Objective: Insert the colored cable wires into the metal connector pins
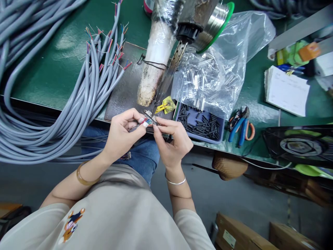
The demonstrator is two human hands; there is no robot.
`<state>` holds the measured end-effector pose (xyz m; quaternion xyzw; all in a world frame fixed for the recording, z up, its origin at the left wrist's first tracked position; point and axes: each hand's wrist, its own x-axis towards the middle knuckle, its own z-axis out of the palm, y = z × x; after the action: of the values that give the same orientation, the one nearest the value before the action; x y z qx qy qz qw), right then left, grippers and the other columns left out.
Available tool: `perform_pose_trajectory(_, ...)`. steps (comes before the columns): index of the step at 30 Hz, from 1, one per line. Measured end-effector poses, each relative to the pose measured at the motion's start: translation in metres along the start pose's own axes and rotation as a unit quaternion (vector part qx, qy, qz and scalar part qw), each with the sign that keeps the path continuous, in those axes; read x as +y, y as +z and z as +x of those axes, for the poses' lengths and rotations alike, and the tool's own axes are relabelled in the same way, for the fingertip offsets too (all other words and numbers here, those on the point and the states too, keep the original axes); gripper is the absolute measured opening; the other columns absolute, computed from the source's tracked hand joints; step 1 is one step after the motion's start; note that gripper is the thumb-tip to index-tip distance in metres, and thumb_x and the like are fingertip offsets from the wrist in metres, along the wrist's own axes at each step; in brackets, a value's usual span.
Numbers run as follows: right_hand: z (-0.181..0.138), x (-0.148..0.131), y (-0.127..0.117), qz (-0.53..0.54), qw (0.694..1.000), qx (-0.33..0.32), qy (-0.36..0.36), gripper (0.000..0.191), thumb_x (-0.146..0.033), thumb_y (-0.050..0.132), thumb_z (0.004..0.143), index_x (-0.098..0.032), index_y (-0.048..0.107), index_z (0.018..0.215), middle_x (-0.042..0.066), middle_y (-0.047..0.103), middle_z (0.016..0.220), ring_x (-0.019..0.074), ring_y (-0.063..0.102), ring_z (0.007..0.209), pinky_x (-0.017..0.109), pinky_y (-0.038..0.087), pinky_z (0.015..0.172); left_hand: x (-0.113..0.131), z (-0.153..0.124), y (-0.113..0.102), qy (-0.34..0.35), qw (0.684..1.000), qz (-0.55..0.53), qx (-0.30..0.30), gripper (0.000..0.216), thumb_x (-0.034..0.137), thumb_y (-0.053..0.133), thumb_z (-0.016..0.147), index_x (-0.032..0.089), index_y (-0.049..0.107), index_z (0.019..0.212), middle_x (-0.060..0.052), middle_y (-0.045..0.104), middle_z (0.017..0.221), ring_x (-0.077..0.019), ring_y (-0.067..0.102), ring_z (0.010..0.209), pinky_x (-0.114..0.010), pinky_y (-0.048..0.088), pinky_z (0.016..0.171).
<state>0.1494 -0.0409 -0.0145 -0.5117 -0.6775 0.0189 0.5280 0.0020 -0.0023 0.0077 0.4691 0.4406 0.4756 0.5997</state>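
Note:
At the bench's front edge, my left hand (124, 130) pinches thin coloured wires (147, 121) between thumb and finger. These wires meet a metal multi-pin connector (151, 116), whose right end is gripped by my right hand (173, 136). Just above the connector is the tip of a soldering iron (169, 74), mounted in a downward-slanting holder. A yellow piece (163, 107) lies close behind it. Grey cables (85, 93) with stripped coloured ends spread over the bench to the left. My fingers hide part of the wires.
A blue tray (221, 133) holds short black tubes. Behind it lies a clear plastic bag (218, 69) of metal parts, near a solder spool (215, 27). Further right are cutters (241, 126), a paper pad (286, 90) and a black fan (299, 146). A wrapped white duct (156, 55) hangs above the dark mat (122, 93).

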Motion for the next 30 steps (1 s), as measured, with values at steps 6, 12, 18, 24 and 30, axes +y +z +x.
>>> perform_pose_trajectory(6, 0.003, 0.003, 0.001, 0.007, 1.000, -0.010, 0.004, 0.016, -0.009, 0.075, 0.089, -0.023, 0.069, 0.095, 0.003, 0.080, 0.103, 0.0171, 0.077, 0.094, 0.032, 0.065, 0.082, 0.000, 0.006, 0.000, 0.000, 1.000, 0.012, 0.000, 0.014, 0.015, 0.074, 0.068, 0.017, 0.060, 0.066, 0.001, 0.067, 0.071, -0.0062, 0.053, 0.055, -0.016, 0.044, 0.049)
perform_pose_trajectory(12, 0.006, 0.003, 0.003, -0.001, 1.000, 0.000, -0.001, 0.015, -0.011, 0.075, 0.089, -0.023, 0.070, 0.096, 0.002, 0.080, 0.103, 0.0175, 0.078, 0.093, 0.032, 0.066, 0.082, 0.001, 0.008, 0.000, 0.029, 0.999, 0.021, 0.008, 0.012, 0.013, 0.073, 0.070, 0.016, 0.061, 0.068, 0.000, 0.069, 0.074, -0.0089, 0.062, 0.066, -0.017, 0.052, 0.061)
perform_pose_trajectory(18, 0.005, -0.001, 0.003, -0.060, 0.997, -0.003, -0.052, 0.014, -0.011, 0.075, 0.089, -0.022, 0.069, 0.095, 0.004, 0.081, 0.105, 0.0155, 0.079, 0.091, 0.026, 0.065, 0.082, 0.002, 0.008, -0.005, -0.005, 1.000, 0.007, -0.015, 0.013, 0.012, 0.073, 0.070, 0.017, 0.061, 0.068, 0.001, 0.071, 0.077, -0.0031, 0.049, 0.050, -0.015, 0.043, 0.046)
perform_pose_trajectory(24, -0.002, 0.003, -0.008, -0.062, 0.996, -0.017, -0.061, 0.016, -0.007, 0.073, 0.090, -0.020, 0.069, 0.099, 0.006, 0.082, 0.103, 0.0151, 0.079, 0.087, 0.023, 0.063, 0.076, -0.003, 0.006, -0.006, -0.060, 0.998, -0.019, -0.026, 0.016, 0.015, 0.076, 0.068, 0.016, 0.060, 0.068, 0.001, 0.070, 0.074, -0.0010, 0.039, 0.042, -0.015, 0.030, 0.036)
perform_pose_trajectory(30, -0.002, -0.002, -0.025, 0.081, 0.974, 0.212, -0.001, 0.021, -0.025, 0.065, 0.098, -0.026, 0.072, 0.117, -0.008, 0.062, 0.061, 0.0081, 0.053, 0.039, 0.023, 0.043, 0.038, -0.005, 0.000, -0.008, -0.128, 0.990, -0.051, -0.037, 0.019, 0.022, 0.081, 0.072, 0.017, 0.063, 0.071, 0.002, 0.063, 0.059, -0.0020, 0.037, 0.038, -0.015, 0.028, 0.034)
